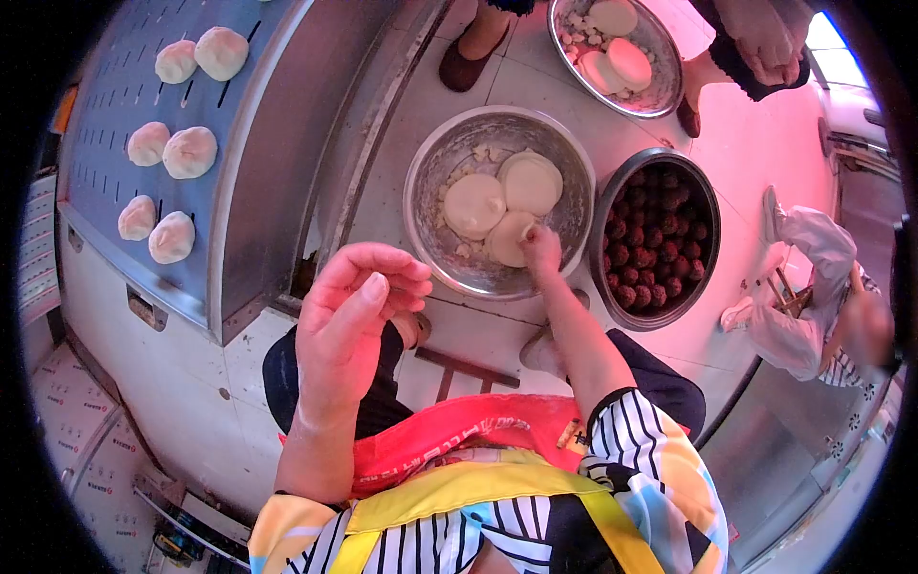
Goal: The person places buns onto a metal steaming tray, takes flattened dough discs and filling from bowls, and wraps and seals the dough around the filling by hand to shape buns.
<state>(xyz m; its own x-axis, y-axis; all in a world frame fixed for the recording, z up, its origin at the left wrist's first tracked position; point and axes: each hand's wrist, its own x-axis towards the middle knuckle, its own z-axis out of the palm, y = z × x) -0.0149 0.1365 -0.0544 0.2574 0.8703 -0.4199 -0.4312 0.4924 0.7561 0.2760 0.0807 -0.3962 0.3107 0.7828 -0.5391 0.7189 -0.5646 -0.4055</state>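
A steel bowl on the floor in front of me holds flat, round pieces of pale dough and small scraps. My right hand reaches into it, fingers pinched together at the edge of the nearest dough round. A bit of dough seems to be at the fingertips. Raised left of the bowl, my left hand is loosely cupped, with the thumb apart from the curled fingers. Nothing shows in it, though the palm is partly hidden. Beside the bowl, a dark pot contains many dark reddish-brown balls.
Pairs of pleated buns sit on a slotted metal surface at left. A second bowl with dough stands beyond, near a person's hands and shoes. Another person sits at right. My knees flank a low stool.
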